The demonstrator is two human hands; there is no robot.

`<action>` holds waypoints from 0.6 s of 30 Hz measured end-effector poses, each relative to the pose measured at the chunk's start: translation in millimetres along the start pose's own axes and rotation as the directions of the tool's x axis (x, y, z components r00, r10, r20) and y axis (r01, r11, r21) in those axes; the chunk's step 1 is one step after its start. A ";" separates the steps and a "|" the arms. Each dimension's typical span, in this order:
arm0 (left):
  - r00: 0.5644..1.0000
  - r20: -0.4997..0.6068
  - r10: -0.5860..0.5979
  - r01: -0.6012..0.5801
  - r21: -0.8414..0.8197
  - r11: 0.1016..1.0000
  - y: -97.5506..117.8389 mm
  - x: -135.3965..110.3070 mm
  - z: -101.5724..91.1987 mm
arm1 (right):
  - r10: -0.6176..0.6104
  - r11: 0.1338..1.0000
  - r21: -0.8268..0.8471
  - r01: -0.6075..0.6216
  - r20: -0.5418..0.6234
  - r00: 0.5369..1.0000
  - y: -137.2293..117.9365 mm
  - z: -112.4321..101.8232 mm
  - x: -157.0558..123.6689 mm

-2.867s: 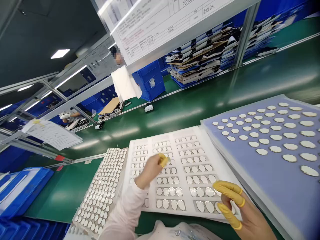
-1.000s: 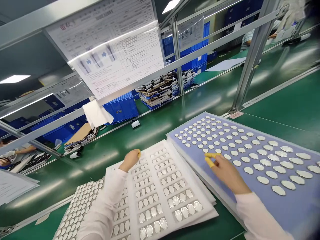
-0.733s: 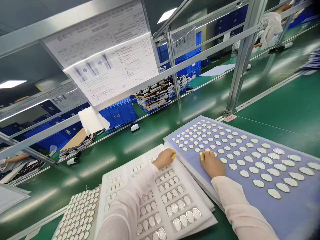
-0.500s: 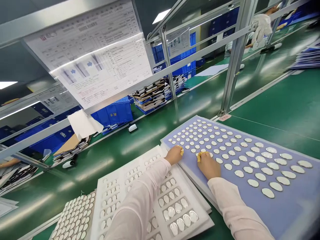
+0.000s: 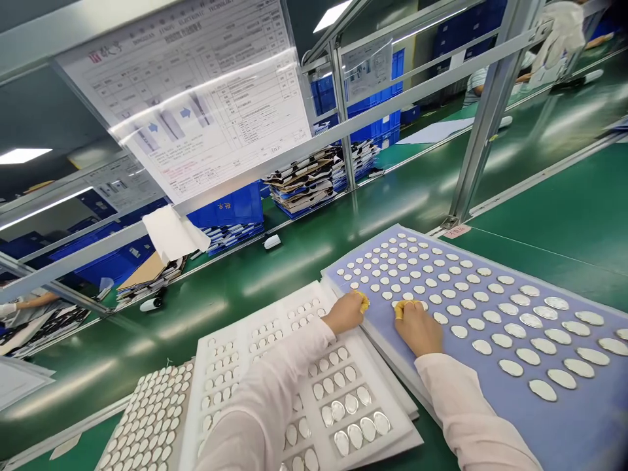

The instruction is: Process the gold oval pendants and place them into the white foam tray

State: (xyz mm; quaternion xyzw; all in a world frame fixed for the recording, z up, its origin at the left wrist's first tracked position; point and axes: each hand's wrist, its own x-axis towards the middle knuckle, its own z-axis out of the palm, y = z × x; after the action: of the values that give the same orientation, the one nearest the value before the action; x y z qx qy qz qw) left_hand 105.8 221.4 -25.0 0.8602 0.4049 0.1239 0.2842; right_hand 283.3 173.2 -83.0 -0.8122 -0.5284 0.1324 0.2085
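Note:
Both my hands rest on the near left part of a lavender sheet [image 5: 579, 418] covered with rows of small silver oval pieces [image 5: 510, 367]. My left hand [image 5: 345, 313] is curled at the sheet's left edge, yellow-capped fingertips pinched on a piece. My right hand [image 5: 417, 325] lies beside it, capped fingertips bent down onto pieces in the same row; what they grip is hidden. To the left lies a white foam tray [image 5: 392, 435] with oval pieces in grouped pockets, partly under my left sleeve.
A second white sheet of ovals [image 5: 147, 418] lies at far left on the green belt [image 5: 245, 288]. Behind stand a metal frame post [image 5: 483, 111], hanging instruction sheets [image 5: 196, 104], blue crates [image 5: 228, 209], stacked trays [image 5: 314, 180] and a white cloth [image 5: 171, 232]. Other people's arms show at far left and top right.
My left hand has come off the white foam tray and moved right onto the lavender sheet. My right hand moved left and down to meet it. The view swung right.

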 end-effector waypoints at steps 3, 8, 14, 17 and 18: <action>0.999 -0.052 0.011 -0.013 -0.033 0.999 10.1 -54.1 -13.0 | -0.049 0.988 0.148 0.048 0.007 0.999 -5.3 -5.2 -6.9; 0.977 -0.208 0.045 -0.079 -0.157 0.984 28.4 -153.0 -32.6 | -0.351 0.809 0.511 0.289 0.025 0.936 -36.9 -16.8 -68.1; 0.852 -0.507 0.133 -0.304 -0.272 0.913 43.7 -221.6 -30.6 | -0.635 0.285 0.883 0.373 -0.117 0.763 -83.5 -30.4 -170.4; 0.791 -0.566 0.231 -0.376 -0.152 0.914 50.7 -237.1 -28.4 | -0.700 0.159 0.925 0.346 -0.141 0.700 -94.1 -30.1 -193.2; 0.775 -0.570 0.273 -0.399 -0.106 0.911 52.6 -241.1 -28.4 | -0.716 0.144 0.924 0.355 -0.150 0.682 -95.1 -29.4 -197.0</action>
State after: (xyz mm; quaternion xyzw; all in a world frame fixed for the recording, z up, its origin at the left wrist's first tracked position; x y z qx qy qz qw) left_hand -28.5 20.7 33.0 0.8105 0.2912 0.4558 0.2246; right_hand 139.6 21.1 -12.8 -0.2721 -0.6471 0.4446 0.5564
